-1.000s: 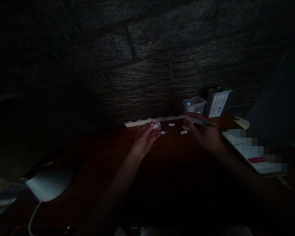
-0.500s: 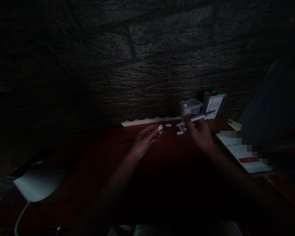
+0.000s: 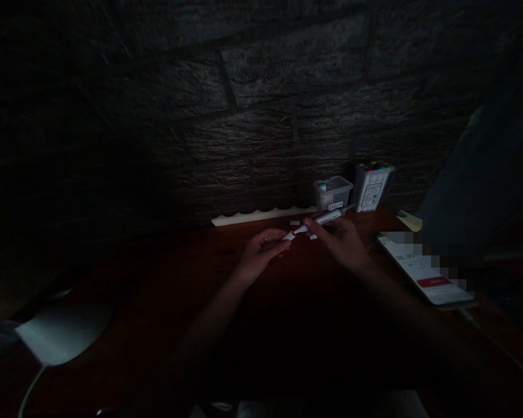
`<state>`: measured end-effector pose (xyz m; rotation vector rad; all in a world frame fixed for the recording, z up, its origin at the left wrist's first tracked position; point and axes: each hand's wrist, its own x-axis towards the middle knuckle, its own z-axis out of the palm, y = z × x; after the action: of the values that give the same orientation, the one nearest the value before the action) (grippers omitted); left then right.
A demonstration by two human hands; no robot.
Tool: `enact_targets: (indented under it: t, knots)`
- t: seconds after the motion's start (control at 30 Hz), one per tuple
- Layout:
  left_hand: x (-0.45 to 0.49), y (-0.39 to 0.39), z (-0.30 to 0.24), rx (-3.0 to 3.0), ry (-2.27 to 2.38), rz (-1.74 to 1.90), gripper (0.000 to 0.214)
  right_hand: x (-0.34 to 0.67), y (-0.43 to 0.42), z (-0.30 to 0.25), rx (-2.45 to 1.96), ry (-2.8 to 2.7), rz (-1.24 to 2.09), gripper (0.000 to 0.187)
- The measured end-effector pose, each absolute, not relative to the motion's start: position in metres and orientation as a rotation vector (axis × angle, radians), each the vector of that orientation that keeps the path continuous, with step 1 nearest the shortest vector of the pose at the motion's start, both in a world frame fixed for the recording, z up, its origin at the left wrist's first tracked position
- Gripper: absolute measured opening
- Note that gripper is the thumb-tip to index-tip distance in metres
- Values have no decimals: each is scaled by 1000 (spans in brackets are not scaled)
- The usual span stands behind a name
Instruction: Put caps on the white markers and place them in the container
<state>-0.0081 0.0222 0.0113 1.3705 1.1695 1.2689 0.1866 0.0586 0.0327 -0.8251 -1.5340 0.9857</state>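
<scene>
My left hand [image 3: 261, 252] pinches a small white marker cap [image 3: 289, 236] between thumb and fingers. My right hand [image 3: 340, 235] is closed around a white marker [image 3: 326, 218], held slanted, its lower left end meeting the cap at a reddish band. The marker's other end points up and right, towards the bins. Behind the hands, a loose white cap [image 3: 294, 223] lies on the table, and another white cap [image 3: 313, 237] shows just under the marker. Part of the tabletop there is hidden by my right hand.
A clear plastic bin [image 3: 333, 191] with a blue-ended marker stands by the brick wall. Beside it is a bin full of coloured markers [image 3: 372, 186]. A lit phone [image 3: 427, 270] with a cable lies right, a white lamp-like object [image 3: 65, 334] left. A wavy pale strip [image 3: 261, 216] runs along the wall.
My right hand has brought the marker down and left, and its reddish end now meets the cap in my left hand. Before, the two were apart. The view has shifted slightly.
</scene>
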Motion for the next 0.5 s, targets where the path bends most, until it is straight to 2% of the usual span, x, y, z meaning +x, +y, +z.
enact_targets:
  t: [0.37, 0.5]
  knots:
    - [3, 21, 1, 1723, 1136, 1249, 20, 184, 55, 28, -721, -1722, 1036, 26]
    - [7, 21, -6, 1748, 1210, 1254, 17, 184, 54, 26, -733, -1784, 952, 26]
